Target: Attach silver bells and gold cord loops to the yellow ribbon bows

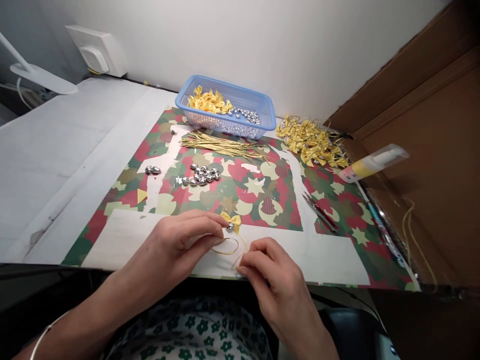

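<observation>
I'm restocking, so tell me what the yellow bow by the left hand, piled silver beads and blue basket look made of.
Yellow bow: probably satin ribbon, from its soft sheen. Silver beads: polished metal or metallic-coated plastic; mirror-like highlights fit both. Blue basket: likely smooth molded plastic, with perforated walls.

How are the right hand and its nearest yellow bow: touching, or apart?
Apart. The head view shows white paper in the gap between the right hand and the yellow bow.
</observation>
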The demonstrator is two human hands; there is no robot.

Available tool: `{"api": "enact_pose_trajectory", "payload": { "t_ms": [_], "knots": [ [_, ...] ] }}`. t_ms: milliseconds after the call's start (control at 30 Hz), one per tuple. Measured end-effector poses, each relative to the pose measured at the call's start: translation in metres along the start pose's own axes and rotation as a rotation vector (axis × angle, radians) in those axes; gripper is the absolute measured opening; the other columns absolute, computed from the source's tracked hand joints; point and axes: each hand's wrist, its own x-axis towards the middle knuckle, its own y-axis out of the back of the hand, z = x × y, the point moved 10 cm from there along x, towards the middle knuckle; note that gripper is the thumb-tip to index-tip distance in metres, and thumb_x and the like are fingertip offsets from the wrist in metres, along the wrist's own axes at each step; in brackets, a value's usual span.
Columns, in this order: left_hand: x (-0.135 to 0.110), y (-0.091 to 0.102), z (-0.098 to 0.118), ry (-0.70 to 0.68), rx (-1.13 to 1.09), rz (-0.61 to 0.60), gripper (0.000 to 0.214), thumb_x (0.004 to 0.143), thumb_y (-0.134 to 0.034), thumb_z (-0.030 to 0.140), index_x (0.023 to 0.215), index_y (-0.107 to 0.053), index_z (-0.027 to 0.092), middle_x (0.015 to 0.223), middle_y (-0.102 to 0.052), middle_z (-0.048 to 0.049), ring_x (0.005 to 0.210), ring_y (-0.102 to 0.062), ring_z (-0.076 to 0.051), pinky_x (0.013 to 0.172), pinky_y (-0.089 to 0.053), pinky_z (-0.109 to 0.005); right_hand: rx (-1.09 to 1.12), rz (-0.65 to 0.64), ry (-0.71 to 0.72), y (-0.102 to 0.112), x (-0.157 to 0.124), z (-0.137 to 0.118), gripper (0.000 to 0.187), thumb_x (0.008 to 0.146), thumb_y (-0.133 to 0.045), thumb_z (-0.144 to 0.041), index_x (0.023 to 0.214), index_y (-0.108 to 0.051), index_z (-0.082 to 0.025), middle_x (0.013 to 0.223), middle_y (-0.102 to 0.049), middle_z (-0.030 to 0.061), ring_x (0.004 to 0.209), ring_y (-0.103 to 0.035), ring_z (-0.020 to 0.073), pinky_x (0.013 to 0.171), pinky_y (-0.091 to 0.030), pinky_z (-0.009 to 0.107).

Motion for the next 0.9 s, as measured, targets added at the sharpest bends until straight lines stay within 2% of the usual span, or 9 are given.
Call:
{"api": "enact_pose_trajectory", "payload": {
  "t_ms": [67, 133, 233, 367, 433, 567, 700, 800, 900],
  "knots": [
    [0.004, -0.009, 0.003, -0.058, 0.049, -0.039, 0.018, 0.100, -0.057, 0.010, 0.091, -0.069, 0.020, 0.111, -0.079, -0.0053, 0.104, -0.073, -0.019, 0.090, -0.057, -0.027, 0.179, 0.033, -0.075, 0.002, 0.003, 0.009, 0.018, 0.099, -0.053, -0.013, 0.084, -0.060, -0.021, 0.088, -0.059, 0.0026, 0.078, -0.059, 0.0157, 0.068, -0.048, 0.026],
    [0.006, -0.017, 0.001, -0.080, 0.094, -0.077, 0.020, 0.101, -0.054, 0.010, 0.091, -0.070, 0.018, 0.111, -0.079, -0.0080, 0.102, -0.075, -0.020, 0.089, -0.058, -0.028, 0.391, 0.059, -0.207, -0.001, 0.006, 0.023, 0.018, 0.102, -0.053, -0.023, 0.085, -0.059, -0.021, 0.081, -0.058, 0.0003, 0.068, -0.054, 0.0131, 0.061, -0.045, 0.024],
    [0.008, -0.022, -0.005, -0.055, 0.138, -0.094, 0.020, 0.101, -0.054, 0.011, 0.091, -0.070, 0.017, 0.112, -0.080, -0.0095, 0.096, -0.077, -0.021, 0.083, -0.059, -0.028, 0.821, 0.058, -0.413, -0.017, 0.009, 0.039, 0.020, 0.102, -0.058, -0.037, 0.088, -0.057, -0.022, 0.072, -0.052, -0.0045, 0.052, -0.038, 0.0077, 0.046, -0.031, 0.020],
    [0.007, -0.022, -0.009, -0.043, 0.161, -0.076, 0.019, 0.101, -0.056, 0.011, 0.091, -0.070, 0.018, 0.109, -0.080, -0.0078, 0.092, -0.077, -0.019, 0.082, -0.059, -0.026, 1.264, 0.145, -0.480, -0.021, 0.017, 0.046, 0.021, 0.093, -0.071, -0.039, 0.103, -0.057, -0.027, 0.071, -0.047, -0.0070, 0.051, -0.033, 0.0068, 0.044, -0.027, 0.016],
    [0.007, -0.022, -0.008, -0.061, 0.171, -0.078, 0.019, 0.101, -0.056, 0.011, 0.091, -0.070, 0.018, 0.107, -0.081, -0.0072, 0.089, -0.078, -0.019, 0.080, -0.060, -0.026, 1.307, 0.247, -0.474, -0.011, 0.019, 0.054, 0.023, 0.088, -0.076, -0.037, 0.100, -0.059, -0.027, 0.070, -0.042, -0.0065, 0.054, -0.035, 0.0082, 0.045, -0.031, 0.016],
    [0.007, -0.022, -0.008, -0.054, 0.182, -0.068, 0.020, 0.100, -0.056, 0.011, 0.089, -0.070, 0.018, 0.103, -0.081, -0.0063, 0.085, -0.077, -0.019, 0.077, -0.060, -0.027, 1.219, 0.496, -0.432, 0.017, 0.015, 0.074, 0.017, 0.085, -0.076, -0.034, 0.092, -0.063, -0.026, 0.073, -0.040, -0.0050, 0.059, -0.040, 0.0100, 0.051, -0.043, 0.020],
    [0.008, -0.023, -0.008, -0.045, 0.196, -0.074, 0.020, 0.101, -0.056, 0.011, 0.089, -0.071, 0.018, 0.103, -0.081, -0.0058, 0.086, -0.077, -0.019, 0.078, -0.060, -0.027, 1.145, 0.711, -0.324, 0.043, 0.005, 0.075, 0.004, 0.092, -0.070, -0.029, 0.092, -0.067, -0.026, 0.075, -0.044, -0.0051, 0.060, -0.044, 0.0085, 0.075, -0.059, 0.029],
    [0.009, -0.022, -0.005, -0.059, 0.186, -0.061, 0.021, 0.100, -0.056, 0.011, 0.089, -0.071, 0.019, 0.101, -0.081, -0.0052, 0.084, -0.077, -0.019, 0.076, -0.061, -0.027, 1.016, 0.709, -0.236, 0.050, 0.000, 0.059, 0.006, 0.097, -0.065, -0.027, 0.095, -0.071, -0.027, 0.070, -0.047, -0.0057, 0.057, -0.045, 0.0086, 0.085, -0.062, 0.038],
    [0.009, -0.016, -0.007, -0.038, 0.108, -0.025, 0.020, 0.099, -0.056, 0.011, 0.088, -0.070, 0.019, 0.102, -0.080, -0.0058, 0.089, -0.077, -0.019, 0.080, -0.060, -0.027, 0.987, 0.573, -0.228, 0.037, -0.005, 0.045, 0.012, 0.100, -0.062, -0.028, 0.098, -0.074, -0.026, 0.065, -0.050, -0.0049, 0.055, -0.050, 0.0089, 0.076, -0.062, 0.034]
  ]
}}
